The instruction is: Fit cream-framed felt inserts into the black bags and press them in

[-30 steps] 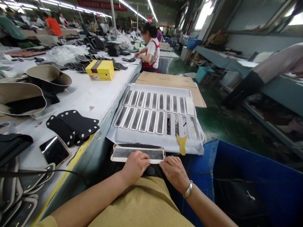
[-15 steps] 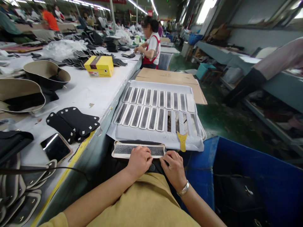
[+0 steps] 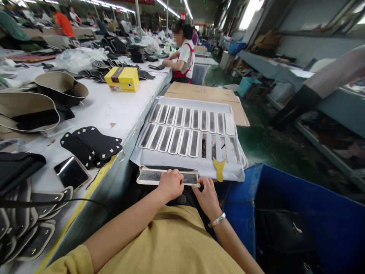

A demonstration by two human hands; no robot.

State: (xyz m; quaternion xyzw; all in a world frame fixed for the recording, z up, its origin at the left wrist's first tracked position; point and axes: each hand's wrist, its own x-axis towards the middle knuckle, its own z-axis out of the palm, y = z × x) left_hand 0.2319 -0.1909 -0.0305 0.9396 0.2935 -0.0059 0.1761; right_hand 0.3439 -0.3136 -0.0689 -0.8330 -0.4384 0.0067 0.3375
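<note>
Strip lay lengthwise just off the near edge of the cloth-covered rack, the left hand closed on its near side, the right hand pinching its right corner; an uneven tug there risked creasing the pale border.

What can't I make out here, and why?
All in the head view:
Part of the long strip: hidden by the left hand.
Underside of that strip: faces away from the camera.
Small print on the yellow box: too small to read.
Blue bin: cut off by the right and bottom edges.
Distant worker in orange: blurred.
</note>
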